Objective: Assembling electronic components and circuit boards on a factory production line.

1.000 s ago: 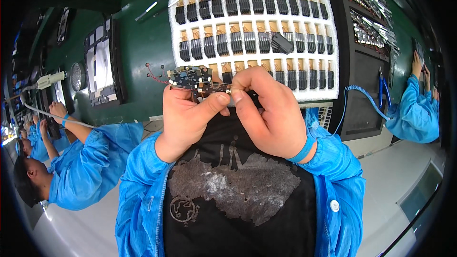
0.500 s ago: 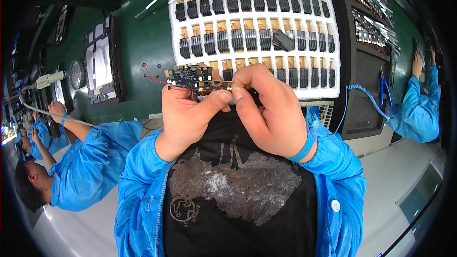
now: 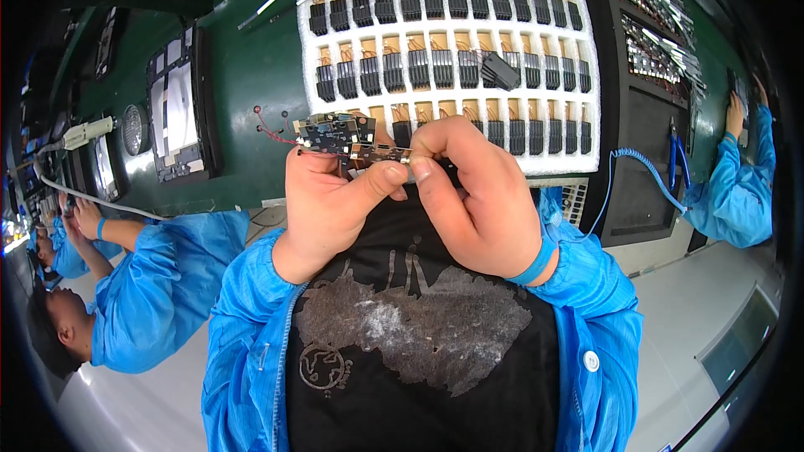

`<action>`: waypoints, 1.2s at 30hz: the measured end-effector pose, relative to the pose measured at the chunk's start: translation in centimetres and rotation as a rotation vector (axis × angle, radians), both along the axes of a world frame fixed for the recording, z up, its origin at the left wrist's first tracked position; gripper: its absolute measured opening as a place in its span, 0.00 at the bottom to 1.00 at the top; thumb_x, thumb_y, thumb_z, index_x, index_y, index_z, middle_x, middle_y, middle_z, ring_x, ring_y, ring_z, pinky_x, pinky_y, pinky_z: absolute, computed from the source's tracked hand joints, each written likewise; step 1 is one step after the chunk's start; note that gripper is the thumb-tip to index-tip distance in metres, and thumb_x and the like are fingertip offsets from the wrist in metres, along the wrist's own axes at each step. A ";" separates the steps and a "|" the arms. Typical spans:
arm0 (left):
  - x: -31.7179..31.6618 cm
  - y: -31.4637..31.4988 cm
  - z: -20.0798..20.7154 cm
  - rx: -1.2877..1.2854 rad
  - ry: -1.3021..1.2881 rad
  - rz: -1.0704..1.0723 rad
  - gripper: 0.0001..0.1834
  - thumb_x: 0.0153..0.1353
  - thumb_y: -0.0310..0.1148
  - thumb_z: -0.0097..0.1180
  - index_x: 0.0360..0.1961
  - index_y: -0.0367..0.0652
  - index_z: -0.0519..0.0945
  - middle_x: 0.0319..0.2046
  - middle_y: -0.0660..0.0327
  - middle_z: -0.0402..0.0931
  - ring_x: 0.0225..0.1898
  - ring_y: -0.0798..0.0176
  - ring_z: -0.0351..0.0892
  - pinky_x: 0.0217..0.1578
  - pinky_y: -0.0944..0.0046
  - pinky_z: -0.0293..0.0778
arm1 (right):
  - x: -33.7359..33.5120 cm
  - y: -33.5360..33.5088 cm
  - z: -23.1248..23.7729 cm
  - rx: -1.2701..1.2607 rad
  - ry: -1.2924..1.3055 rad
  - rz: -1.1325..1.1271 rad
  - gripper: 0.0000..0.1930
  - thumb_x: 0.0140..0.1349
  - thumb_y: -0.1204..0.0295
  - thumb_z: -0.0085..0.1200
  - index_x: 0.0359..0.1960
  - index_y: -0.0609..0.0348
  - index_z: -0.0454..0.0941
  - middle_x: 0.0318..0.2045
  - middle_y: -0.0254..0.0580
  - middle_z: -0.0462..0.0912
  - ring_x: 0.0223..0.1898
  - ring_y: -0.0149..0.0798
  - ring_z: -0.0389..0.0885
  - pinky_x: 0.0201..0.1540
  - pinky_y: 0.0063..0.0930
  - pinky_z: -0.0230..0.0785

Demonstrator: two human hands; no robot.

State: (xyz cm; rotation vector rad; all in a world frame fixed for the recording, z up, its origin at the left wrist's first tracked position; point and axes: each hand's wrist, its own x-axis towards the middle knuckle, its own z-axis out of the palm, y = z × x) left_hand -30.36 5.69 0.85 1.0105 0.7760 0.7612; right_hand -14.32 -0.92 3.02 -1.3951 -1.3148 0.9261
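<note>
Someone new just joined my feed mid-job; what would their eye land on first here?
Probably the big white foam tray at top centre, its rows packed with black parts. Just below, the left hand holds a dark circuit board with red wires trailing left, and the right hand pinches at its right end. Further right, a coiled blue cord curves over the bench.

Look at that circuit board [image 3: 335,136], bright metallic specks glinting off its dark face! Below it, the green worktop [image 3: 243,75] runs smooth with a soft sheen; the tray [image 3: 561,165] looks like grainy white foam, the loose module [image 3: 500,72] on it dull black plastic. And the jacket [image 3: 251,285]: thin, crinkled, faintly shiny cloth over a matt cloth shirt [image 3: 435,230], whose print [image 3: 419,335] looks rough and cracked!
</note>
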 end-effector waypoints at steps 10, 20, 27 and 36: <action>-0.1 0.2 -0.3 0.046 0.033 -0.034 0.14 0.59 0.29 0.69 0.39 0.35 0.77 0.31 0.63 0.78 0.29 0.72 0.76 0.29 0.71 0.72 | 0.0 -0.1 -0.5 0.028 -0.118 0.009 0.04 0.65 0.82 0.51 0.40 0.65 0.72 0.30 0.47 0.75 0.27 0.42 0.77 0.31 0.30 0.69; -0.2 0.4 0.4 0.103 0.053 -0.053 0.12 0.58 0.25 0.69 0.40 0.34 0.79 0.33 0.62 0.80 0.33 0.73 0.77 0.34 0.72 0.75 | -0.2 -0.1 -0.5 0.094 -0.190 -0.017 0.05 0.64 0.83 0.52 0.40 0.65 0.72 0.31 0.47 0.76 0.27 0.43 0.77 0.28 0.30 0.70; -0.2 0.4 0.2 0.040 0.028 -0.052 0.14 0.57 0.28 0.71 0.37 0.34 0.77 0.32 0.61 0.78 0.30 0.71 0.76 0.31 0.72 0.72 | 0.2 -0.3 -0.1 0.013 -0.117 0.022 0.04 0.66 0.81 0.52 0.40 0.64 0.72 0.31 0.43 0.78 0.31 0.34 0.79 0.32 0.26 0.71; -0.8 0.9 -0.5 -0.030 -0.090 -0.124 0.11 0.60 0.23 0.66 0.41 0.34 0.78 0.32 0.60 0.81 0.28 0.69 0.80 0.29 0.68 0.80 | 0.2 0.0 0.7 -0.060 0.102 0.028 0.02 0.66 0.82 0.53 0.38 0.65 0.73 0.29 0.43 0.81 0.32 0.35 0.86 0.34 0.28 0.78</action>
